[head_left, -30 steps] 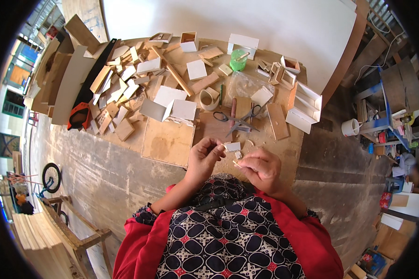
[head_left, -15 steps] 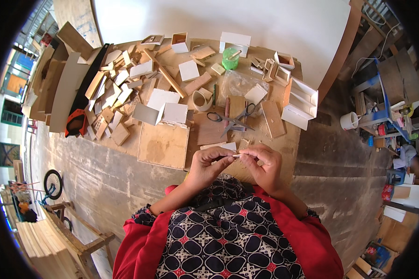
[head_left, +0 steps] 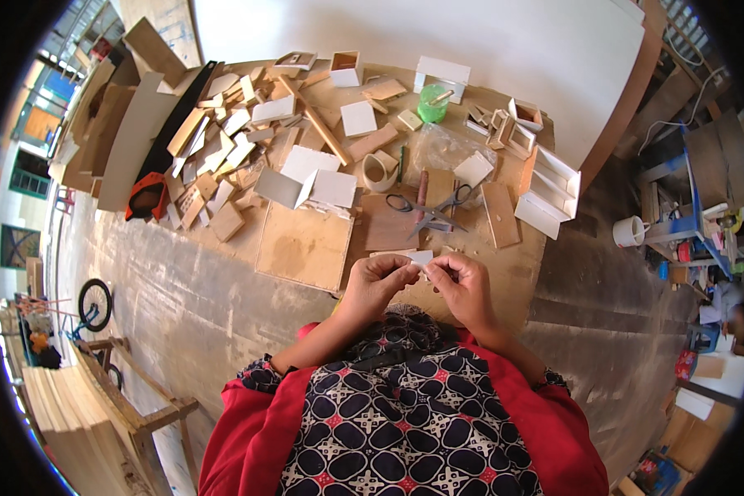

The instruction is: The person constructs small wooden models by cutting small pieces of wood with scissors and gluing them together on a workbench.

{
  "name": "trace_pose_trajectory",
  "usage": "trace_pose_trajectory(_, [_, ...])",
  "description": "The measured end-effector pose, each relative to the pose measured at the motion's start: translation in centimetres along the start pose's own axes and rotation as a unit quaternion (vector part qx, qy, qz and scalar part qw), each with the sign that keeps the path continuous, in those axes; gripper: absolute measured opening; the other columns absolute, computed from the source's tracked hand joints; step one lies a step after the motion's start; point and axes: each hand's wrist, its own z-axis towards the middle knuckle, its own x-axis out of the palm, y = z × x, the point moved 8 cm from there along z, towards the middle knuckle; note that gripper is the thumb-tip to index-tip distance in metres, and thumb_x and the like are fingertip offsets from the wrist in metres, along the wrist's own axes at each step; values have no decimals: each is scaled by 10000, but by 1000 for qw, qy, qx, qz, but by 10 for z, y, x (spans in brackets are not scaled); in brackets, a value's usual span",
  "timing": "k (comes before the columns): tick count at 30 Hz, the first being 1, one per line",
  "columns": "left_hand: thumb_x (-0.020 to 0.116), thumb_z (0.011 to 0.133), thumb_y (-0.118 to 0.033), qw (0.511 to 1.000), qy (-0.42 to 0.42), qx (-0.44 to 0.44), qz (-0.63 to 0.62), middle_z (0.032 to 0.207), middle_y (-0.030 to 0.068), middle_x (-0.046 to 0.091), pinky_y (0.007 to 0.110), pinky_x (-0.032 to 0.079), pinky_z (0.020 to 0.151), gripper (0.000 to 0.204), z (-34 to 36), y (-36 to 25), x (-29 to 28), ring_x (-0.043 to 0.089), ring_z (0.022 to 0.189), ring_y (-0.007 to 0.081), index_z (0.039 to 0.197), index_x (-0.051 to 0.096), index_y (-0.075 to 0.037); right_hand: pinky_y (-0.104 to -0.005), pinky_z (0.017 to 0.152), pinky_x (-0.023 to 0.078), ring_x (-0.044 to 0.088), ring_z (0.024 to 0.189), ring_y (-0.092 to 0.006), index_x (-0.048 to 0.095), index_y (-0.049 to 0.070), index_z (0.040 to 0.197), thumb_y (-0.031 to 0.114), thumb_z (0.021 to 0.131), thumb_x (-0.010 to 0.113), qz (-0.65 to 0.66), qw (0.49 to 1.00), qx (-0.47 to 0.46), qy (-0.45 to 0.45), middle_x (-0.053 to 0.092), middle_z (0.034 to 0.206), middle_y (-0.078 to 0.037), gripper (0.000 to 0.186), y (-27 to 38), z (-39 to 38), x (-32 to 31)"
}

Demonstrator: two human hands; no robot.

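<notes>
The fingers of the left hand (head_left: 374, 285) and the right hand (head_left: 463, 285) are meeting nearly tip to tip, pinching a small pale piece (head_left: 422, 268) on the near side of the scissors (head_left: 428, 217). The fingertips are covering most of that piece, so its shape is staying unclear. Between the fingers and the scissors, a white rectangle (head_left: 422, 255) is lying on the worktop (head_left: 508, 269), partly hidden by the hands.

The scissors are resting with their blades spread, crossing a dark red rod (head_left: 422, 186). Just left of them, a flat brown board (head_left: 382, 231) is lying; farther left, a square wooden panel (head_left: 302, 252) is sitting below some white-faced panels (head_left: 333, 190). Right of the scissors, a wooden block (head_left: 501, 215) is lying, and past it a white compartmented box (head_left: 554, 183) is standing.

Beyond the scissors, a pale ring (head_left: 367, 172), a clear plastic bag (head_left: 438, 150) and a green cup (head_left: 430, 110) are occupying the worktop. Well to the left of the scissors, wood offcuts (head_left: 215, 153) are heaping up beside an orange-handled saw (head_left: 188, 116).
</notes>
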Motion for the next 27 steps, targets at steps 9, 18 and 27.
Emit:
trace_pose_trajectory(9, [607,865,-170,987,-115,4,-112,730,40,642,225,434,644,159,-4,3,-51,572,677,93,824,653,-24,-195,504,395,501,568,-31,636,-27,812,93,859,632,46,997,40,38,568,642,9,129,-8,10,23])
trace_pose_trajectory(18, [651,832,-197,967,-210,20,-145,743,39,639,228,447,641,164,-3,-28,-117,597,683,114,844,652,-34,-182,500,412,512,560,-30,637,-15,827,107,874,621,69,994,68,52,584,666,6,132,-20,5,26])
trace_pose_trajectory(27, [672,824,-240,970,-218,21,-101,746,32,638,225,453,643,200,6,-38,-120,608,679,114,844,651,-42,-187,505,422,528,561,-44,643,-20,833,114,874,619,96,992,74,44,605,687,-5,142,-33,-6,28])
